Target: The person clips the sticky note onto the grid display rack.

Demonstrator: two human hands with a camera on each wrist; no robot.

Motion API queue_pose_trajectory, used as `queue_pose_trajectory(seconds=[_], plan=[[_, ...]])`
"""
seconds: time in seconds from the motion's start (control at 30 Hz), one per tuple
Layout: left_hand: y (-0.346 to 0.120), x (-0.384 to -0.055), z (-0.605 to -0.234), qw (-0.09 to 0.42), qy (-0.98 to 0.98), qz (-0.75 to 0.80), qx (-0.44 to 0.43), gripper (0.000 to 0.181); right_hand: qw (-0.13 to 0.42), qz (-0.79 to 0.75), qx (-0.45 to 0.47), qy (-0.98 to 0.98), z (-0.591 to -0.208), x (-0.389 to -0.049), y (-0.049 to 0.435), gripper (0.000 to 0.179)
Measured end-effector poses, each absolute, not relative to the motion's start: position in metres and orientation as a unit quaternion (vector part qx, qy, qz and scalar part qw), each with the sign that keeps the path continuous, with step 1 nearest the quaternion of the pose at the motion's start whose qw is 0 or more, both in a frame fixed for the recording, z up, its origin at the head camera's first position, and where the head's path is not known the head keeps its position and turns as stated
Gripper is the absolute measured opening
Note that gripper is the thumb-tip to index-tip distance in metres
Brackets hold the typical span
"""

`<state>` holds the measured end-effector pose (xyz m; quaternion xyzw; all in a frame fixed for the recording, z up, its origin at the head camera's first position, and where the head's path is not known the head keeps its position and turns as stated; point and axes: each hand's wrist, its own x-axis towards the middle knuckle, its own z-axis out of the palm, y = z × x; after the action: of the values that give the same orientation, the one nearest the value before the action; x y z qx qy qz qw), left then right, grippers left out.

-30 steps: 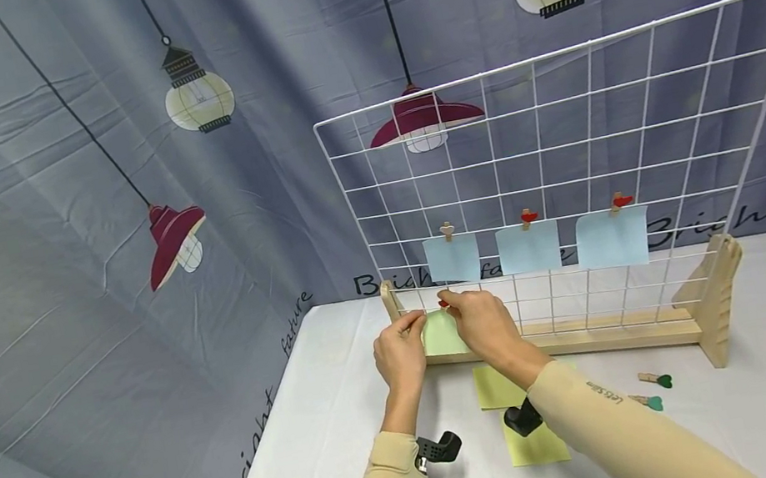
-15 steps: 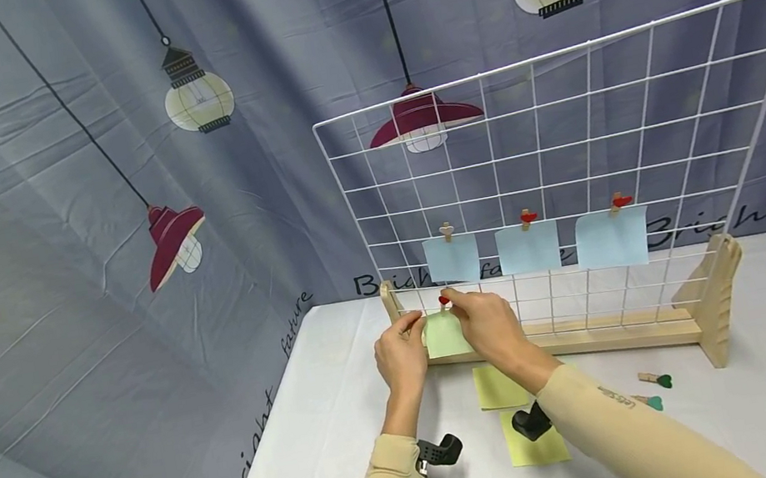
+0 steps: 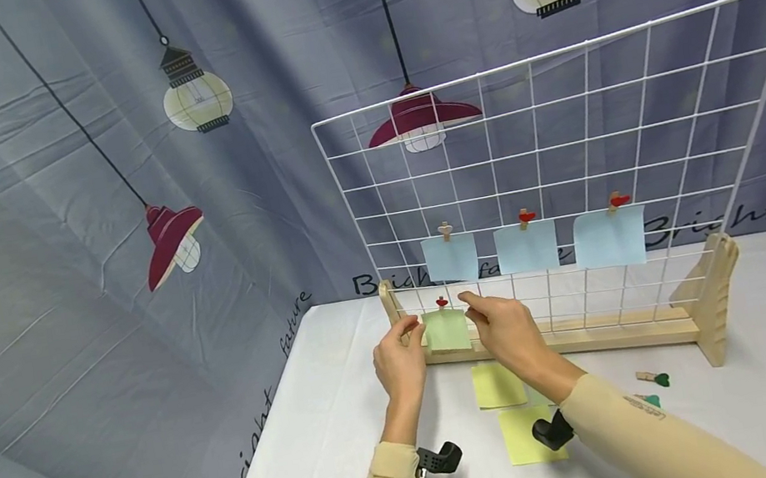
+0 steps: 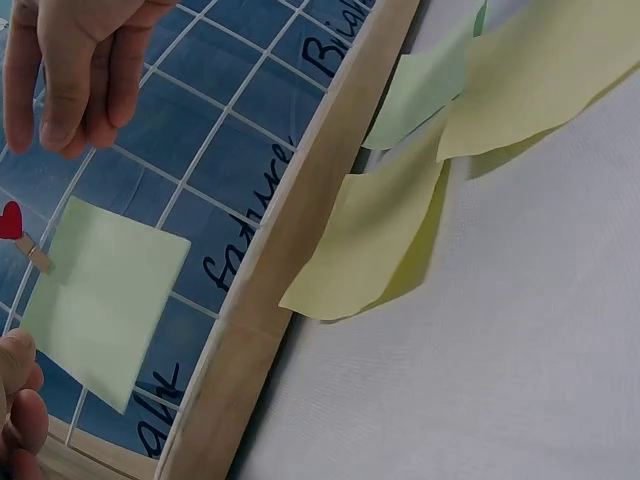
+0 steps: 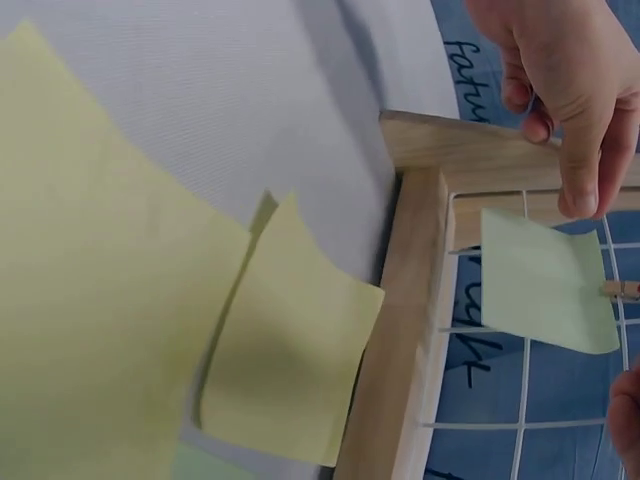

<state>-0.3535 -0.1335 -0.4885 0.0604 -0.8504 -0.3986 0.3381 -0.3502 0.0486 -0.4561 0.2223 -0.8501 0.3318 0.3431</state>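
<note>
A pale green sticky note (image 3: 447,331) hangs on the white wire grid (image 3: 541,151), with a red-heart clothespin (image 3: 442,303) at its top edge. Just left of the note's upper corner is my left hand (image 3: 400,363), its thumb and index finger slightly apart. My right hand (image 3: 508,328) is to the right of the note, fingers bent and holding nothing. In the left wrist view, the wooden clothespin (image 4: 38,258) bites the note's edge on a wire, and the right hand (image 4: 85,70) is apart from it.
Three blue notes (image 3: 527,247) hang from heart clothespins one row higher. Yellow sticky notes (image 3: 499,384) lie on the white table before the wooden stand (image 3: 612,336), with a pale green one partly hidden. Green-heart clothespins (image 3: 653,379) lie at the right.
My right hand has let go of the red-heart clothespin and moved right, leaving it on the note. The left hand's thumb and index finger have parted a little at the note's corner.
</note>
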Motion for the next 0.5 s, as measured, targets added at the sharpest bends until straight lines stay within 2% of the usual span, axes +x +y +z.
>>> queue_pose_trajectory(seconds=[0.27,0.5], plan=[[-0.133,-0.347,-0.494,0.332,-0.852,-0.402,0.054,0.017,0.364,0.338,0.214,-0.841,-0.467,-0.344,0.075,0.031],[-0.135,-0.341,-0.499,0.335,-0.852,-0.4,0.04,0.019,0.358,0.335,0.204,-0.847,-0.471,-0.336,0.103,0.03]])
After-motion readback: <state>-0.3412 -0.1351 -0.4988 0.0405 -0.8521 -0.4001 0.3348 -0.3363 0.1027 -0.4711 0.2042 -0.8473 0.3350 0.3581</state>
